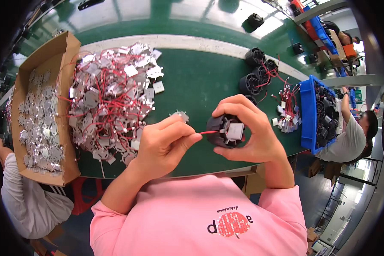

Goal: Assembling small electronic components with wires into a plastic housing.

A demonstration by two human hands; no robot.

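Observation:
Low over the green table, in front of my chest, my right hand point(260, 134) grips a round black plastic housing point(215, 131) between thumb and fingers. A white square piece point(235, 131) sits in the housing's open side, which faces right. From the housing's left side a red wire point(208, 132) runs out, and its end goes between the thumb and forefinger of my left hand point(160, 145). That hand is closed in a pinch on the wire. A small silver metal plate point(182, 115) lies on the table just beyond my left fingers.
A big heap of white square pieces with red wires point(111, 94) lies at the left, beside a cardboard box point(71, 111) of silver plates. Several black housings point(249, 84), wired connectors point(289, 106) and a blue crate point(308, 123) stand right. People point(349, 143) sit on both sides.

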